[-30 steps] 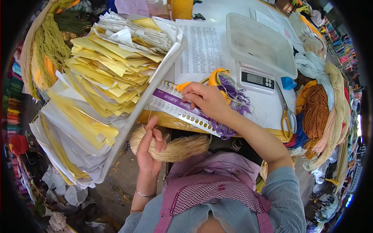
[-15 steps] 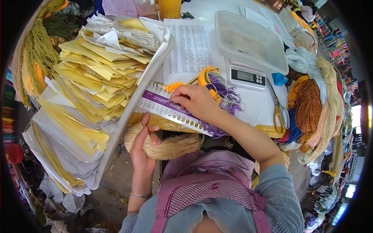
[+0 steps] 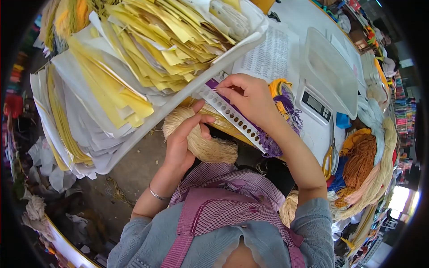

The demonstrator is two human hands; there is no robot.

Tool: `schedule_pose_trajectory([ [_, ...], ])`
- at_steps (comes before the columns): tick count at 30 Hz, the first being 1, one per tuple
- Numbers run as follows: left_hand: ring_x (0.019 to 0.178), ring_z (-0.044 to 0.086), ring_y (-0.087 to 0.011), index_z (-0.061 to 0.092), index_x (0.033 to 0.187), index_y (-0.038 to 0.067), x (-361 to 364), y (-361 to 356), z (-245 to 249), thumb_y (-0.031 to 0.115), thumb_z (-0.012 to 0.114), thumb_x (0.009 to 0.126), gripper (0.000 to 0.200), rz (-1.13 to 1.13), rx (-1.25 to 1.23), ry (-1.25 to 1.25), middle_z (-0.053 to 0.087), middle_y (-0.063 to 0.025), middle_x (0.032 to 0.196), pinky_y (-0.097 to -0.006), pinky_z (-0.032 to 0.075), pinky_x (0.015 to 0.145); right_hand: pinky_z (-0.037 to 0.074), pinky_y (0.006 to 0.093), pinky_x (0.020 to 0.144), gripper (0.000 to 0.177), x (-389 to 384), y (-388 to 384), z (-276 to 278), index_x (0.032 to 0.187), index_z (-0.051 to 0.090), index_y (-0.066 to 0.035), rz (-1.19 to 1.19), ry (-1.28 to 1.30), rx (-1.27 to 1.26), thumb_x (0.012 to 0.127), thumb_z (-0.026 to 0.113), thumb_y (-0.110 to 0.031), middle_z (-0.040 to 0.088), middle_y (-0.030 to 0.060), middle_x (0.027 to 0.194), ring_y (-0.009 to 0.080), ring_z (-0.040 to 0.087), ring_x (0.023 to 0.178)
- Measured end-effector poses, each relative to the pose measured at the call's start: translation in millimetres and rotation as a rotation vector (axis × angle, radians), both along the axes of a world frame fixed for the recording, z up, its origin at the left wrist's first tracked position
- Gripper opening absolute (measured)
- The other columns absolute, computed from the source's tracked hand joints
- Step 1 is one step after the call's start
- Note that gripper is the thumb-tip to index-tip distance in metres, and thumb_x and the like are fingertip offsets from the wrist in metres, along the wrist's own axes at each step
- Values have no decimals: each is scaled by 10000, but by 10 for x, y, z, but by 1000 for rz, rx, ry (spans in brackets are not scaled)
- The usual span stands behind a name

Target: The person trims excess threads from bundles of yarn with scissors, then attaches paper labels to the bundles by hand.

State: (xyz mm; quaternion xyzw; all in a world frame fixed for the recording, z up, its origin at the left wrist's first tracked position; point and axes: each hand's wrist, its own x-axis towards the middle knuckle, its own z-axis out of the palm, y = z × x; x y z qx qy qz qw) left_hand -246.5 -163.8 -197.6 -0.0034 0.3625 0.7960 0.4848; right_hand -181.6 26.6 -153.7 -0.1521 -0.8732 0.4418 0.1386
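My left hand (image 3: 182,142) is wrapped round a cream skein of thread (image 3: 210,147), which hangs in front of the table edge. Above the table, my right hand (image 3: 246,96) is pinched at the upper end of a purple and white card with a row of holes (image 3: 234,119). What its fingertips hold is too small to make out. Beside that hand, on its right, lies a bundle of purple and orange threads (image 3: 286,107). The card rests slantwise along the table edge, between the bundle and a white tray.
The white tray (image 3: 187,85) at the left is packed with yellow and white papers (image 3: 165,49). A printed sheet (image 3: 263,53), a clear plastic box (image 3: 330,67), a digital scale (image 3: 316,102) and scissors (image 3: 330,158) lie on the table. Coloured skeins (image 3: 359,156) hang at the right.
The view has turned, so the table and tray appear tilted and shifted to the right. Both hands keep much the same pose, the left one still round the skein.
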Motion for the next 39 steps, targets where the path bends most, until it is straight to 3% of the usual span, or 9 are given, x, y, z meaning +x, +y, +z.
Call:
schedule_pose_trajectory([
  [5,706,565,-122,399,1368,-69,8,68,2,140,535,940,495,29,43,-50,652,-105,935,-253,476,673,509,294,661,137,-159,0,-279,919,682,-7,52,9,63,841,659,-116,681,122,836,202,665,742],
  [7,694,565,-122,418,1352,-65,14,87,-6,136,544,941,474,51,13,-32,649,-99,921,-253,479,663,513,311,666,159,-190,-20,-332,932,682,-20,67,31,304,829,667,-140,673,133,826,235,671,751],
  [11,660,572,-124,492,1286,-53,-19,153,-58,131,577,940,400,96,-51,85,640,-81,866,-251,488,626,513,322,668,210,-175,-50,-175,944,676,-21,147,-34,282,789,681,-162,665,144,810,249,667,744],
  [14,648,582,-118,509,1276,-45,-17,238,-103,138,558,953,374,95,-154,228,654,-73,866,-237,487,609,508,301,665,274,-261,51,-70,940,669,7,166,-231,181,737,691,-176,663,130,785,203,655,722],
  [19,620,631,-148,601,1135,-12,32,397,1,207,563,962,282,147,-283,202,665,-94,874,-254,506,563,491,247,686,295,-299,165,41,913,657,58,214,-422,-280,710,690,-154,646,46,776,102,592,718],
  [27,588,628,-148,639,1006,-5,32,436,7,228,572,954,248,117,-381,182,666,-75,843,-251,516,564,485,249,675,287,-161,13,8,936,645,44,139,-307,-217,715,690,-132,646,48,774,105,590,706],
  [34,699,639,-167,608,1032,-10,41,216,-136,119,619,901,184,210,-234,262,659,-85,834,-265,518,631,493,273,636,299,-110,-26,-129,937,625,22,85,-195,29,701,704,-143,641,82,723,145,613,657],
  [37,774,615,-183,587,1016,13,84,84,-54,76,583,884,146,317,-116,87,642,-91,868,-295,488,756,495,295,623,327,-138,-74,-304,939,589,10,45,-91,39,687,733,-140,628,85,699,173,616,645],
  [39,760,606,-180,576,1009,16,19,16,-64,84,560,886,142,239,24,0,635,-95,871,-289,484,743,493,305,617,371,-149,-99,-344,975,564,4,24,-40,47,683,746,-134,619,81,691,180,607,629],
])
